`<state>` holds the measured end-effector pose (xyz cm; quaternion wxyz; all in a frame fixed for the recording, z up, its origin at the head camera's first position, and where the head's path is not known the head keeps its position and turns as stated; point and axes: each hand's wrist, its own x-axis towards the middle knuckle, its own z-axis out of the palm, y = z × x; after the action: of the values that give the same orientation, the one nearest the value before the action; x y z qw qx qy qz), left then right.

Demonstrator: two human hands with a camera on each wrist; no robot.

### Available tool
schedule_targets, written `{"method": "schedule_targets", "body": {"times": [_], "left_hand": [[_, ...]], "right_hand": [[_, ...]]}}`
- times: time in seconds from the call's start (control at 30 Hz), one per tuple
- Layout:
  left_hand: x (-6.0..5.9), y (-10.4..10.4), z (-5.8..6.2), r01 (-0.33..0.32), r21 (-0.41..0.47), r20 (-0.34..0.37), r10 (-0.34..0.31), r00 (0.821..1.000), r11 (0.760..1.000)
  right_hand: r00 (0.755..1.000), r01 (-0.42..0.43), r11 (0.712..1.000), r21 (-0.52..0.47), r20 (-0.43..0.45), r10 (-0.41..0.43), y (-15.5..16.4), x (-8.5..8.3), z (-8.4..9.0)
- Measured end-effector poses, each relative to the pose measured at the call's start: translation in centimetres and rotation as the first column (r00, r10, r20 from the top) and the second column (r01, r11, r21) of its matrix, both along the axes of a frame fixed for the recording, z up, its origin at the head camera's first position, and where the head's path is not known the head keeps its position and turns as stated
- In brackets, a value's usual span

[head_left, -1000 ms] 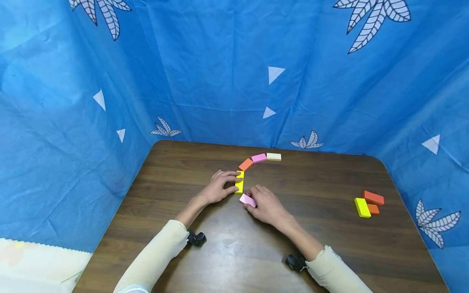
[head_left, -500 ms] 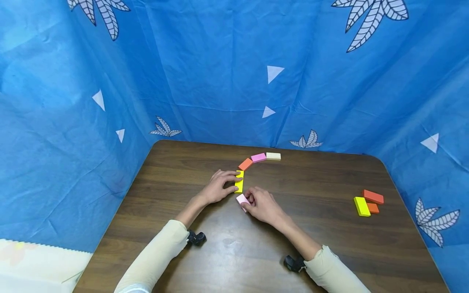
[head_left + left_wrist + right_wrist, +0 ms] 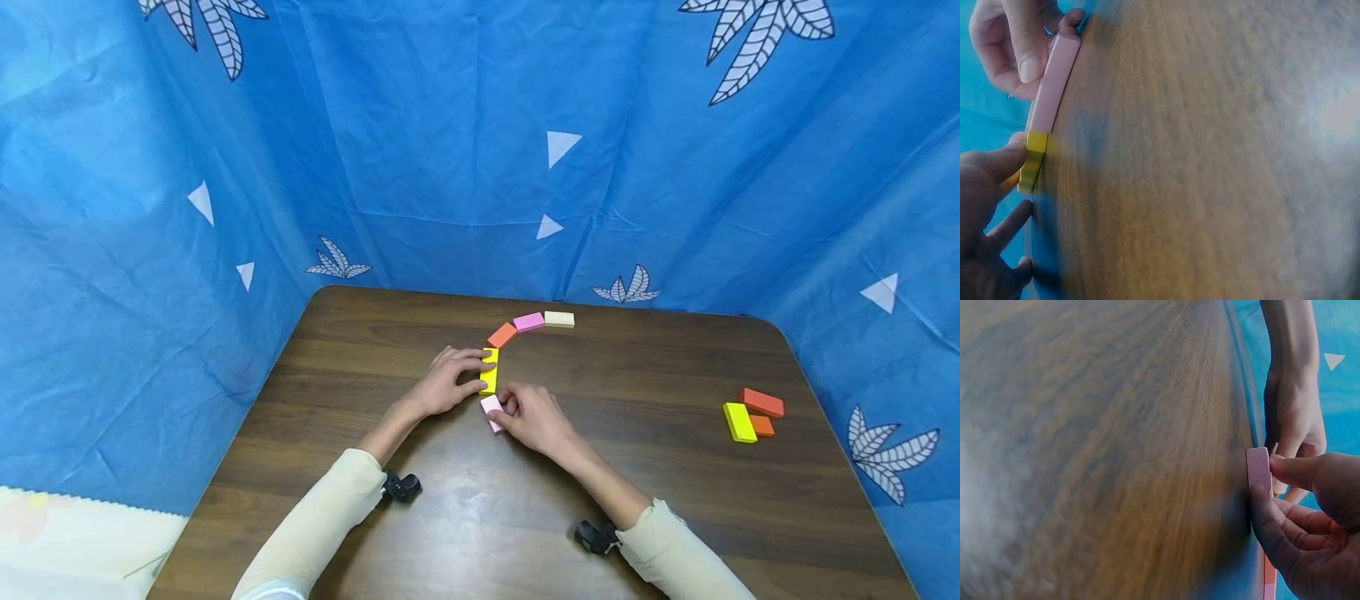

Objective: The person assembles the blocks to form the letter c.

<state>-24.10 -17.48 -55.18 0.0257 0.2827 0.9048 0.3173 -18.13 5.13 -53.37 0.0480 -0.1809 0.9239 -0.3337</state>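
On the brown table [image 3: 390, 333], my left hand [image 3: 482, 372] pinches a yellow block [image 3: 491, 375] between index finger and thumb. My right hand [image 3: 507, 410] pinches a pale pink block [image 3: 491, 412] flat on the table, its far end against the yellow block's near end. In the left wrist view the pink block [image 3: 1054, 84] and the yellow block [image 3: 1032, 162] lie end to end. In the right wrist view my right hand [image 3: 1266, 481] holds the pink block [image 3: 1258, 469]. Beyond the yellow block an orange block [image 3: 502, 335], a brighter pink block [image 3: 528, 322] and a cream block [image 3: 559, 318] continue a curved row.
A small pile of a yellow block [image 3: 739, 422] and two orange blocks [image 3: 762, 402] lies near the table's right edge. Blue patterned cloth [image 3: 480, 167] walls the table on three sides. A pale surface [image 3: 60, 542] shows at the lower left.
My right hand has slid the pale pink block left and away from me until it meets the yellow block's near end. My left hand has stayed on the yellow block.
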Motion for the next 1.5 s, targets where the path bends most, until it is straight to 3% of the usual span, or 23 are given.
{"method": "schedule_targets", "body": {"times": [0.67, 1.0, 1.23, 1.5], "left_hand": [[0.2, 0.1, -0.1, 0.001, 0.003, -0.008, -0.001, 1.0, 1.0], [-0.1, 0.0, -0.2, 0.012, 0.059, -0.036, -0.01, 0.999, 0.998], [-0.4, -0.2, -1.1, 0.024, 0.063, -0.073, -0.02, 0.997, 0.998], [0.1, 0.1, -0.4, 0.013, 0.042, -0.043, -0.011, 0.999, 0.999]], "right_hand": [[0.999, 0.021, 0.999, -0.034, 0.049, -0.02, -0.2, -0.1, -0.3], [0.998, 0.03, 0.999, -0.04, 0.051, -0.028, -0.2, -0.3, -0.2], [0.998, 0.042, 0.998, -0.041, 0.053, -0.039, -0.3, -0.2, -0.2], [0.994, 0.092, 0.995, -0.025, 0.068, -0.09, 2.3, 0.0, 0.2]]}}
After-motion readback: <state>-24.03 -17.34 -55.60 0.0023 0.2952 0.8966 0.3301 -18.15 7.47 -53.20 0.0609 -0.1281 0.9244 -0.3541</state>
